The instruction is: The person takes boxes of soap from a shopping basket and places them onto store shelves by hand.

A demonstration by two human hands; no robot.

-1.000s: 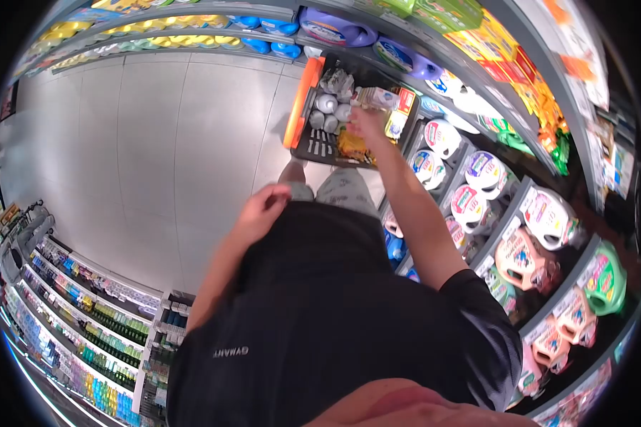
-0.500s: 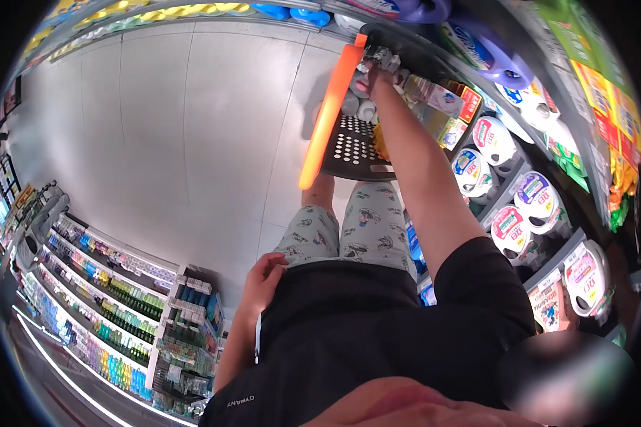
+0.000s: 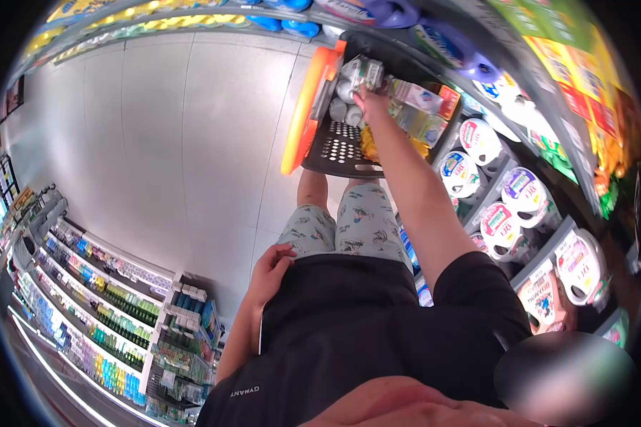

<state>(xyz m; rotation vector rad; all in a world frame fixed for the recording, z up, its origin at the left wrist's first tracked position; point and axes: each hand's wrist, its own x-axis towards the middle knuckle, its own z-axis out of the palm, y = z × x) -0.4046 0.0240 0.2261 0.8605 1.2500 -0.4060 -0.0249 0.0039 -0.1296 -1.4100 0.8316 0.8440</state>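
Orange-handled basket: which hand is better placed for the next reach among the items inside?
Right, in my judgement. The right hand is over the basket, close to the pale pack, while the left hand is at the waist, away from it.

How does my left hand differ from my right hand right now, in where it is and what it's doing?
The left hand is beside the hem of the black shirt, while the right hand is over the goods in the basket. The left arm is bent close to the body; the right arm is stretched well forward. The left hand appears empty; whether the right hand grips anything is unclear. Both hands are bare.
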